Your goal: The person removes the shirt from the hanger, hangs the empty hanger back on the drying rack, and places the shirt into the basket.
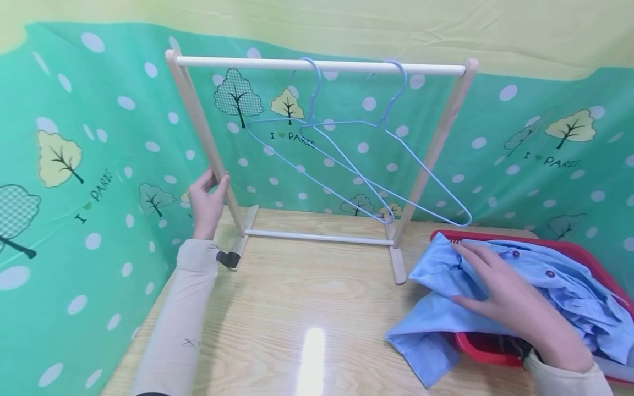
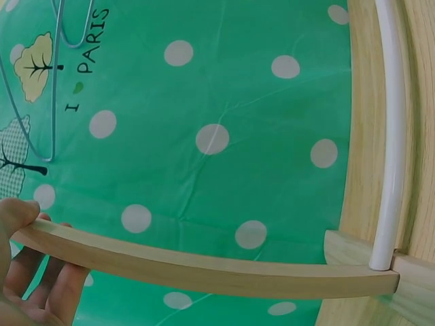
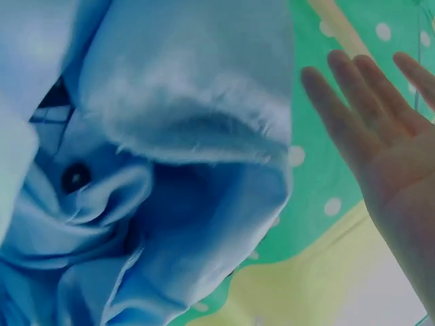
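Observation:
A wooden clothes rack stands on the table, and my left hand (image 1: 207, 201) grips its left post (image 1: 197, 113) at about mid-height. The left wrist view shows the thumb on one side of that post (image 2: 204, 267) and fingers on the other. Over the red basket (image 1: 584, 250) is my right hand (image 1: 510, 297), fingers extended and spread. Beneath it lies a crumpled light blue shirt (image 1: 431, 313) with dark buttons, partly hanging over the basket's near-left rim. In the right wrist view the hand (image 3: 401, 156) appears apart from the shirt (image 3: 190, 88).
Two blue wire hangers, the left one (image 1: 313, 104) and the right one (image 1: 388, 110), hang from the rack's white top bar (image 1: 238, 62). A white lower bar (image 1: 317, 237) joins the feet. Green polka-dot cloth (image 1: 114, 220) surrounds the wooden table (image 1: 277, 297) at back and left.

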Action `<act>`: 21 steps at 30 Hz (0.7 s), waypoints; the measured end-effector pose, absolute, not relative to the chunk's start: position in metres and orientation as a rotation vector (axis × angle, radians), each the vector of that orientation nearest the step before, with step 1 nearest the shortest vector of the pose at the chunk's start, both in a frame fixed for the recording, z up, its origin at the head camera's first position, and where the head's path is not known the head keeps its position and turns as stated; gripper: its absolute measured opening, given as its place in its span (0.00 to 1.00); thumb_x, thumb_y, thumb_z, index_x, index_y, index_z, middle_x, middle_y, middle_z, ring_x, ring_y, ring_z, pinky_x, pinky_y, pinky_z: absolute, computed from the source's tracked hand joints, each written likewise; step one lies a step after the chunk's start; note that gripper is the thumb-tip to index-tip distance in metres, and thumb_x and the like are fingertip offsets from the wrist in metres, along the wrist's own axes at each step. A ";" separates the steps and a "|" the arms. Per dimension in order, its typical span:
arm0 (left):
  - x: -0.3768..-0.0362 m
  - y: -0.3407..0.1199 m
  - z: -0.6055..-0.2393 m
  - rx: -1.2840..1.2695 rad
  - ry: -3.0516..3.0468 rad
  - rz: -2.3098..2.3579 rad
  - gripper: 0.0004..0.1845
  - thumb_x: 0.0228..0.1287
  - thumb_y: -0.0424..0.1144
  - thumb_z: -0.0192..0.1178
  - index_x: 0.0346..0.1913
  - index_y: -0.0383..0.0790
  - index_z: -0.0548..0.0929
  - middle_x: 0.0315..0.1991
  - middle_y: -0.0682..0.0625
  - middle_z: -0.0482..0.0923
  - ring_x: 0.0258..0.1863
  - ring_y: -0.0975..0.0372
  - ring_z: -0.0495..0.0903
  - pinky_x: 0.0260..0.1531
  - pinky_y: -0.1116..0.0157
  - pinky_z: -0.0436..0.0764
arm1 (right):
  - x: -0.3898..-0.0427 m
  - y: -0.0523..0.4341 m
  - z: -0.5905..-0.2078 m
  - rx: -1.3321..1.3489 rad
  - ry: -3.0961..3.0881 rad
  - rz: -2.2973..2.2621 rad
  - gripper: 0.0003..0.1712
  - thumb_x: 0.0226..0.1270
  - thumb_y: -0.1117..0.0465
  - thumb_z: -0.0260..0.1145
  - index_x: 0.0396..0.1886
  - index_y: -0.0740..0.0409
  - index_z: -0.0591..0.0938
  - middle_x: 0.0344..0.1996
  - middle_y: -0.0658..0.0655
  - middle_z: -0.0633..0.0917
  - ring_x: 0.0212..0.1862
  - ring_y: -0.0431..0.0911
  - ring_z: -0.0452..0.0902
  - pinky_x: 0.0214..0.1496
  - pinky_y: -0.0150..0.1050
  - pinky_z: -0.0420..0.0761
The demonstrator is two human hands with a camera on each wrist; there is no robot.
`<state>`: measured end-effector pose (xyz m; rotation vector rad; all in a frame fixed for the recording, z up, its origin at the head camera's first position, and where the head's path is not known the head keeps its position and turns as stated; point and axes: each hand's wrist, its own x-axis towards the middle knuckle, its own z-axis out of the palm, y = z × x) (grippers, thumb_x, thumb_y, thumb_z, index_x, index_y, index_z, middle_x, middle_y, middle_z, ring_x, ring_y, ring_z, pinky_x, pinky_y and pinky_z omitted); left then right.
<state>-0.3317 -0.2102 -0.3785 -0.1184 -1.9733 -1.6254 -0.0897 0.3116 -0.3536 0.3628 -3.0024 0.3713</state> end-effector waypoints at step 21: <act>-0.331 -0.211 -0.378 -0.111 -1.961 -1.645 0.15 0.68 0.38 0.64 0.55 0.41 0.85 0.54 0.40 0.83 0.55 0.60 0.81 0.59 0.60 0.81 | -0.095 0.278 -0.378 0.512 -3.327 0.320 0.52 0.41 0.48 0.84 0.69 0.47 0.73 0.68 0.63 0.69 0.67 0.65 0.63 0.56 0.64 0.79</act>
